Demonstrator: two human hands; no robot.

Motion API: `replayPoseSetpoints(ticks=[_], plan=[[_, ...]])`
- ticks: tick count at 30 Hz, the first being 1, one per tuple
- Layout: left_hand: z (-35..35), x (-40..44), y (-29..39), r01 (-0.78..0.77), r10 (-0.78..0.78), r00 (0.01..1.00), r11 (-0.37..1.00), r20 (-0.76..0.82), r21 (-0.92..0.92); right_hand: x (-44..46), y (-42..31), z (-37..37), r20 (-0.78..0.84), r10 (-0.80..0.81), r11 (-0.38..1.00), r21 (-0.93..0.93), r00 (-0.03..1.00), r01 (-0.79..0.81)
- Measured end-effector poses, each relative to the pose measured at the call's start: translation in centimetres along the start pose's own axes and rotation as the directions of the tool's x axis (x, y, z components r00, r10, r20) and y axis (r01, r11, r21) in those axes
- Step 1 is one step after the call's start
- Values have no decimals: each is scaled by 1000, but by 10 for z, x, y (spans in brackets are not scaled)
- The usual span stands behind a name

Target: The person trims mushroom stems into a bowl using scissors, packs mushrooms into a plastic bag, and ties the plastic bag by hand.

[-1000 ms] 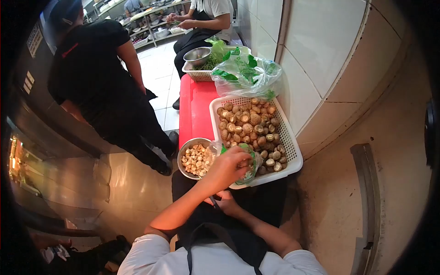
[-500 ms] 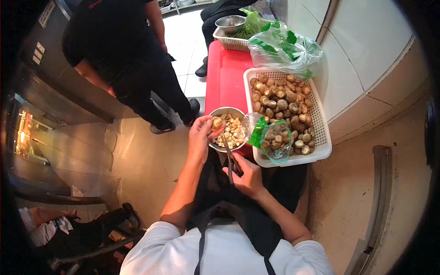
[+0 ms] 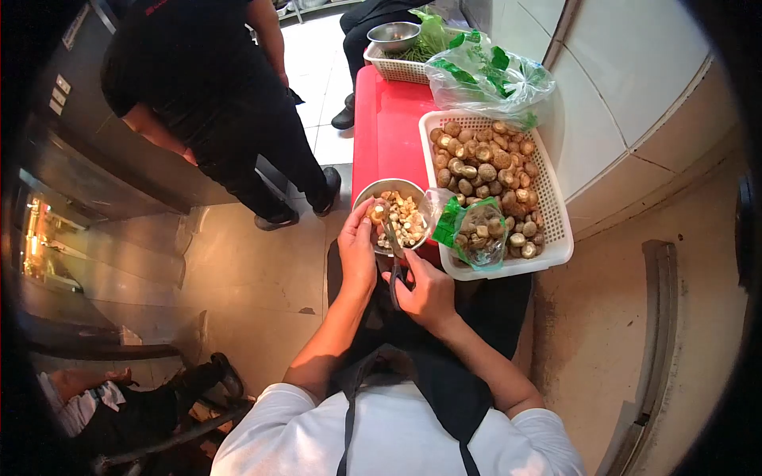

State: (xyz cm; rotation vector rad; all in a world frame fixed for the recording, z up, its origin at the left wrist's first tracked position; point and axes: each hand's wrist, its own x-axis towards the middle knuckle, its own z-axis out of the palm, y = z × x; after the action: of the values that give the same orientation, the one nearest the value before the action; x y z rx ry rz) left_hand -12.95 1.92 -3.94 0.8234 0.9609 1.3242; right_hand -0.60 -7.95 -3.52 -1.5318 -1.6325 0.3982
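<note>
Mushroom (image 3: pixel 377 213) is held by the left hand (image 3: pixel 357 244) above the metal bowl (image 3: pixel 371 192); right hand (image 3: pixel 429 290) grips scissors (image 3: pixel 396 251). Red surface (image 3: pixel 389 143), carrying a white basket (image 3: pixel 557 228), stands beside a tiled wall (image 3: pixel 627 67).

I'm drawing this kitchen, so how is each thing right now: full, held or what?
Mushroom, held in left hand
Scissors, held in right hand, blades near the mushroom
Steel bowl, partly full of cut pieces
Near basket, heaped with mushrooms
Green-and-clear bag, lying over the mushrooms
Far bag, bunched up
Far basket, holding greens
Small bowl, upright
</note>
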Motion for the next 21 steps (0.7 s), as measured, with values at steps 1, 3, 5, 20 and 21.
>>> replayPoseSetpoints(ticks=[1, 3, 5, 20, 21], plan=[[1, -1, 0, -5, 5, 1000, 1000, -5, -22, -1, 0, 0, -2, -5, 1000, -7, 1000, 5], [3, -3, 1, -19, 18, 1000, 998, -17, -64, -1, 2, 1, -19, 4, 1000, -27, 1000, -4], [4, -6, 2, -22, 19, 999, 998, -41, -63, -1, 4, 4, -43, -21, 999, -46, 999, 19], [0, -9, -19, 12, -8, 998, 998, -61, 65, -3, 26, 26, -12, -40, 998, -58, 999, 40], [-1, -8, -21, 18, -13, 998, 997, -62, 69, -1, 26, 26, -4, -30, 999, -37, 1000, 30]])
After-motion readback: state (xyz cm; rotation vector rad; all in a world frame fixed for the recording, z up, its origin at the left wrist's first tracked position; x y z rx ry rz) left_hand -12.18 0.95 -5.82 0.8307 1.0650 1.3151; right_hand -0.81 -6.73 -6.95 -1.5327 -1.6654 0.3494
